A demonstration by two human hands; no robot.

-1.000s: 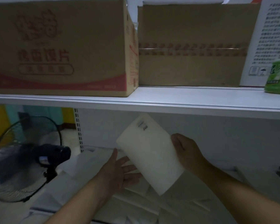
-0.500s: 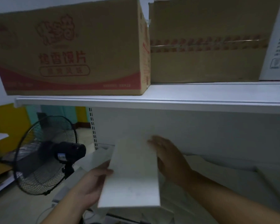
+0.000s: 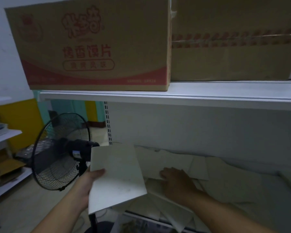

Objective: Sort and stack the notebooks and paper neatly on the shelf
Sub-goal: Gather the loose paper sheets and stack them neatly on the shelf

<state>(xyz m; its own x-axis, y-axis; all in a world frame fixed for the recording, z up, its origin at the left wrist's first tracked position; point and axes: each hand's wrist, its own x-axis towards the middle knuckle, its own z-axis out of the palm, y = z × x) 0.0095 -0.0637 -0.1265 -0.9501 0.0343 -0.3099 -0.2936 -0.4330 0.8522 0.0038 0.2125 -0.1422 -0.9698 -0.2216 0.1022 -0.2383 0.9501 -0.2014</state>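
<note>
My left hand holds a white notebook by its left edge, thumb on top, out in front of the lower shelf's left end. On the lower shelf lie several white notebooks and paper sheets, scattered and overlapping. My right hand reaches into this pile and rests on the papers with its fingers bent at a sheet's edge; whether it grips the sheet I cannot tell.
The upper shelf carries a printed red and brown carton and a plain taped carton. A black standing fan stands left of the shelf unit. A low white rack with boxes is at the far left.
My right hand has let go of the notebook and moved right, down onto the papers on the shelf. The notebook now stays in my left hand alone, shifted left.
</note>
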